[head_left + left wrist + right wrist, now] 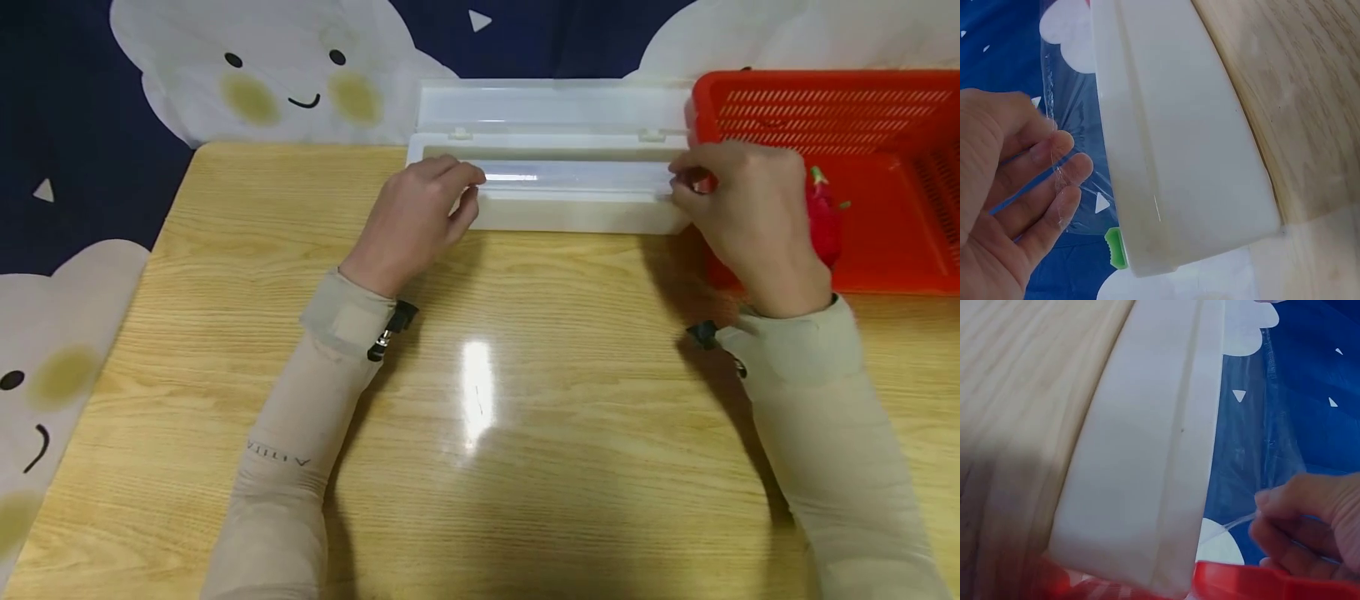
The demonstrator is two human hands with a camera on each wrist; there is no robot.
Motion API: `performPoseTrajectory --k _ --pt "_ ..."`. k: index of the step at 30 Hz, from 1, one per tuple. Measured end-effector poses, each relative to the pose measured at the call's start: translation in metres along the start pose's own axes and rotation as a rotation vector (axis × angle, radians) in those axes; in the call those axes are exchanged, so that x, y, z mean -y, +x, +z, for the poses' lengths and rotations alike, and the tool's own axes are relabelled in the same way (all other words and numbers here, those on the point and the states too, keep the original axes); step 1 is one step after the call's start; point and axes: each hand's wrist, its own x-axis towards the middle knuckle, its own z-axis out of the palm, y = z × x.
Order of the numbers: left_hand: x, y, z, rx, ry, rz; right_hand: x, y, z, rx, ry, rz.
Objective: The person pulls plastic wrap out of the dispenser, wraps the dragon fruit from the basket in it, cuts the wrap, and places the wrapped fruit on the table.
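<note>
A long white cling film dispenser (pixel 570 217) lies at the far edge of the table, its lid (pixel 555 104) raised toward the back. Clear cling film (pixel 1079 194) stretches out of it between the two hands. At the box's left end, my left hand (pixel 420 212) pinches the film's free edge, fingertips showing through the clear sheet in the left wrist view. By the opposite end, my right hand (pixel 757 212) pinches a corner of the film (pixel 1241 450) between thumb and forefinger, pulling it into a thin taut fold.
A red plastic basket (pixel 885 283) stands close against the dispenser's right end, holding a red item with a green stem (pixel 825 229). A green tab (pixel 1116 248) sticks out at the dispenser's left end. The wooden table (pixel 570 467) extends toward me, before a cloud-patterned cloth (pixel 300 50).
</note>
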Motion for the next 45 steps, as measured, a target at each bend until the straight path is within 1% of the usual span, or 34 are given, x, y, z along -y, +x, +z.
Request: performPoseTrajectory --k 3,9,16,19,23,27,31,35,37,40,43,45 --pt "0.000 0.000 0.000 0.006 0.000 -0.004 -0.003 -0.002 0.000 -0.033 0.004 -0.036" --pt "0.000 0.001 0.001 0.017 -0.022 -0.007 -0.007 -0.008 0.002 -0.072 -0.005 -0.087" --pt "0.004 -0.001 0.000 0.001 -0.042 -0.002 -0.006 -0.013 0.000 -0.101 0.016 -0.110" --pt "0.006 -0.001 -0.003 -0.015 -0.033 -0.023 -0.004 -0.012 -0.002 -0.102 0.027 -0.103" --pt "0.007 0.000 -0.007 -0.033 -0.003 -0.072 -0.002 -0.008 -0.003 -0.096 0.031 -0.081" --pt "0.008 0.000 -0.008 -0.043 0.012 -0.089 -0.001 -0.006 -0.002 -0.090 0.043 -0.075" --pt "0.012 0.001 -0.008 -0.061 0.027 -0.083 0.000 -0.005 -0.001 -0.090 0.046 -0.115" --pt "0.017 -0.001 -0.009 -0.072 0.027 -0.099 0.000 -0.002 0.000 -0.110 0.038 -0.183" --pt "0.019 -0.002 -0.010 -0.075 0.022 -0.113 0.001 -0.001 0.000 -0.105 0.035 -0.204" --pt "0.023 -0.004 -0.012 -0.073 0.042 -0.135 0.002 -0.001 0.000 -0.080 0.033 -0.213" --pt "0.025 -0.006 -0.016 -0.069 0.061 -0.164 0.004 -0.001 -0.001 -0.063 0.040 -0.196" --pt "0.026 -0.007 -0.018 -0.063 0.065 -0.182 0.004 0.000 -0.002 -0.066 0.051 -0.186"
